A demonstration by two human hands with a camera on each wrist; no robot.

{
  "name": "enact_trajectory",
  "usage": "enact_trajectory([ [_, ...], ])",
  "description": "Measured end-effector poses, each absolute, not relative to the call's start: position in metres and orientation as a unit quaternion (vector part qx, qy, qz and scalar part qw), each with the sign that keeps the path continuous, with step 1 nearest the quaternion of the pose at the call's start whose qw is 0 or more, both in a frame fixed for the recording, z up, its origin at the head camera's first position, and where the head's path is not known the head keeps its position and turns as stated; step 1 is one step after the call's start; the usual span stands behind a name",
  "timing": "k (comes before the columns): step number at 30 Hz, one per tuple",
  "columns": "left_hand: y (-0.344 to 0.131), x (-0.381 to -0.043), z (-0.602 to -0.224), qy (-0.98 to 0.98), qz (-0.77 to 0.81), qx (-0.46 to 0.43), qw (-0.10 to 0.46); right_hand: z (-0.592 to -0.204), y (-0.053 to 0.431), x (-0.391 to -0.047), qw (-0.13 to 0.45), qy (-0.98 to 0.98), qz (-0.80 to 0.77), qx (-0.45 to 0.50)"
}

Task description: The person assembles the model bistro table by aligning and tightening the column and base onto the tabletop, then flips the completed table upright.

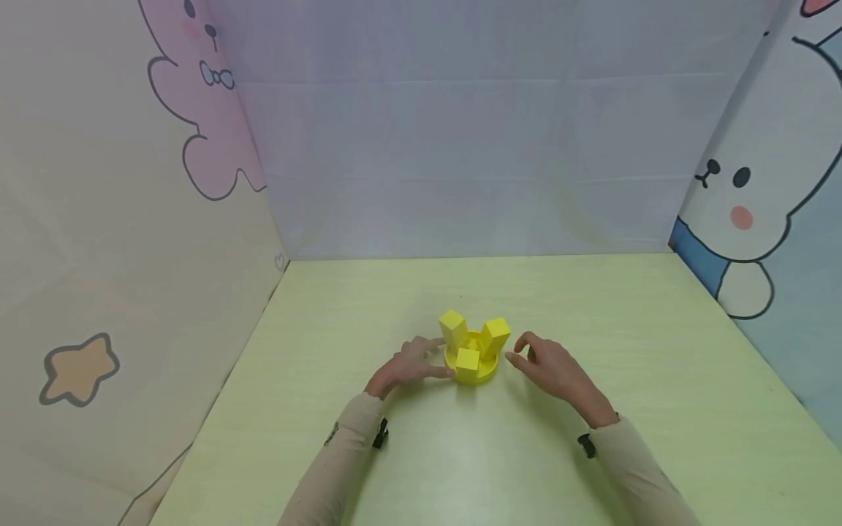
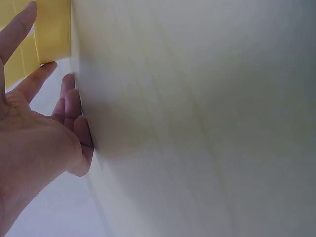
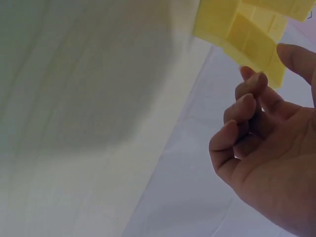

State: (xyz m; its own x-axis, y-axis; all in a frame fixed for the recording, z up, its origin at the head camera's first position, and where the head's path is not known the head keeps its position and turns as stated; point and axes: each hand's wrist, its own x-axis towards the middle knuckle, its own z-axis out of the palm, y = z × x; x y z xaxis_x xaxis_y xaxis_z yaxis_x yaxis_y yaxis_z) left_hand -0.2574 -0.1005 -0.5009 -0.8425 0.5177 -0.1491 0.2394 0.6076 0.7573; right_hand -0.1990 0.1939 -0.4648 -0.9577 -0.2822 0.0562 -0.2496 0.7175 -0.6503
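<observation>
A round yellow base (image 1: 485,374) stands on the table, carrying three yellow blocks: one at the back left (image 1: 454,330), one leaning outward on the right (image 1: 495,335) and one in front (image 1: 468,362). My left hand (image 1: 413,362) is at the base's left side, thumb and forefinger spread and nearly straight, seemingly touching it. In the left wrist view, the other fingers (image 2: 74,106) are bent against the tabletop. Just right of the blocks is my right hand (image 1: 554,369), apart from them in the head view. Its fingers (image 3: 239,108) are loosely curled and hold nothing.
The pale green table (image 1: 658,329) meets a plain light back wall (image 1: 447,168). Side panels with cartoon drawings, a star (image 1: 80,369) on the left and a white rabbit (image 1: 743,197) on the right, flank it. Dark straps show at both wrists.
</observation>
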Motion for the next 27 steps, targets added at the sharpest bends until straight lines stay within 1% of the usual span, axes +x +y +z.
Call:
enact_trajectory([
  [5,-0.100,-0.258,-0.503,0.881,0.385,0.209,0.181,-0.483,0.198,-0.208,0.131,0.912,-0.361,-0.144],
  [8,-0.099,-0.256,-0.502,0.885,0.374,0.210,0.181,-0.490,0.195,-0.213,0.164,0.910,-0.352,-0.145],
  [11,-0.098,-0.255,-0.500,0.892,0.357,0.214,0.176,-0.491,0.191,-0.217,0.167,0.917,-0.330,-0.148],
  [16,-0.097,-0.256,-0.501,0.901,0.336,0.219,0.166,-0.492,0.183,-0.223,0.153,0.924,-0.317,-0.146],
  [20,-0.095,-0.257,-0.501,0.904,0.330,0.214,0.168,-0.494,0.179,-0.224,0.146,0.924,-0.326,-0.137],
  [27,-0.092,-0.260,-0.502,0.906,0.326,0.200,0.183,-0.494,0.175,-0.225,0.149,0.926,-0.326,-0.118],
])
